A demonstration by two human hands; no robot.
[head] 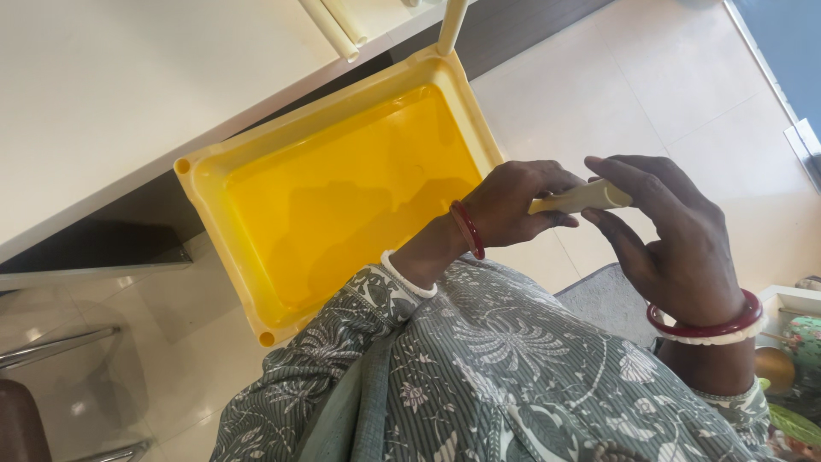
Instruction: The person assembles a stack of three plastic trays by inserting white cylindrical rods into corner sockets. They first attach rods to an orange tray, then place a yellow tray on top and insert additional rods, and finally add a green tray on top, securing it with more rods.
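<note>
1. We hold a short cream peg (581, 198), round and smooth, between both hands above the floor (599, 94).
2. Our left hand (513, 205) has its fingers clenched around one end; our right hand (676, 239) grasps the other.
3. A yellow tray (342, 197), rectangular with pale rims, sits beside the white tabletop (128, 94).

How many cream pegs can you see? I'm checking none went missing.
4: two on the white table at and, one in the tray corner, one in both hands. More may be out of frame.
</note>
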